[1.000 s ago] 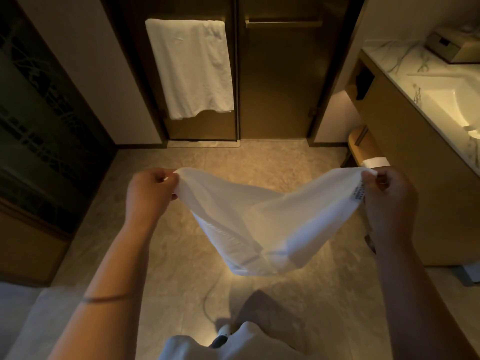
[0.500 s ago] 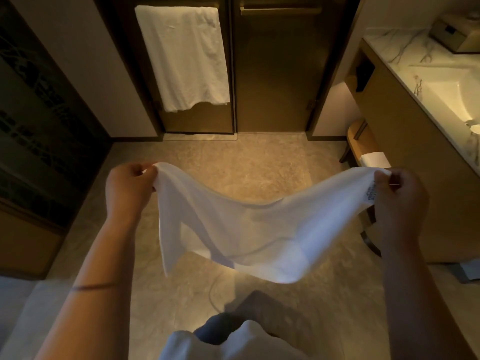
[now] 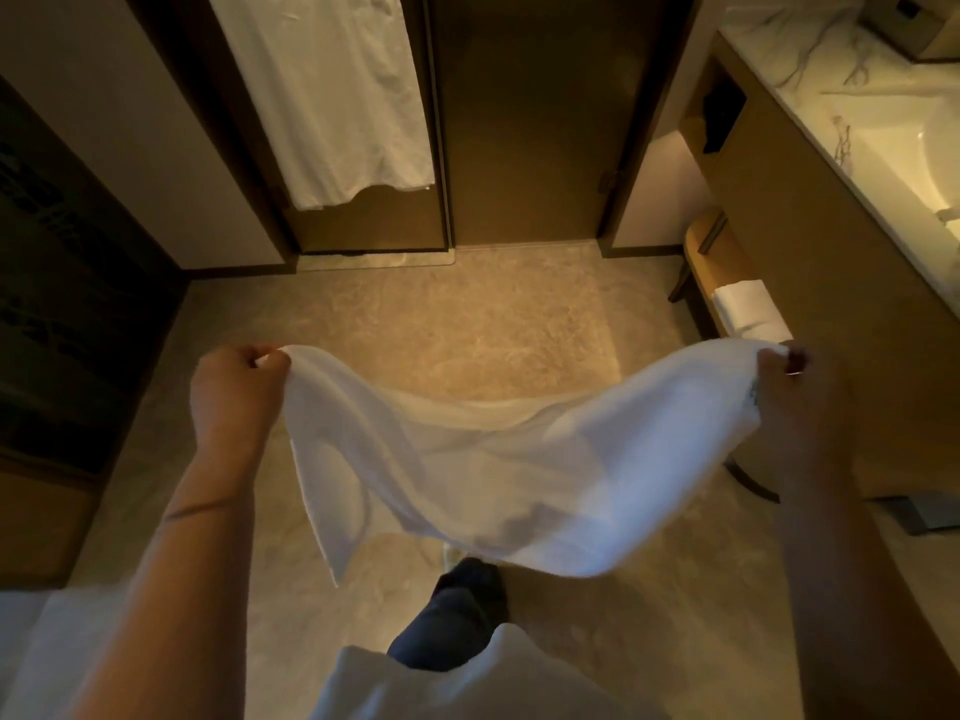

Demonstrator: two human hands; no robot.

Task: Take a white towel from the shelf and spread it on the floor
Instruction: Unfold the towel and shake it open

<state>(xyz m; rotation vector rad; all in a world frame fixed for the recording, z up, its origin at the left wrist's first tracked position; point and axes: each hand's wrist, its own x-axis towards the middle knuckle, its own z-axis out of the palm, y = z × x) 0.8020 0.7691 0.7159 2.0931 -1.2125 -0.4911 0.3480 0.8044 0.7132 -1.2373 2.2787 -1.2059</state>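
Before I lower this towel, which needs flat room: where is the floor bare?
Bare floor lies ahead, between the doors and the white towel, left to the dark wall. Crowded right: stool and vanity cabinet. A leg stands under the towel.

White towel (image 3: 467, 470) between hands; beige mottled floor (image 3: 457, 324) beyond them; white veined marble counter (image 3: 810, 59) far right.

Hanging towel (image 3: 332, 96) on door (image 3: 374, 223); sink (image 3: 914, 148) in marble counter (image 3: 779, 49), rt side.
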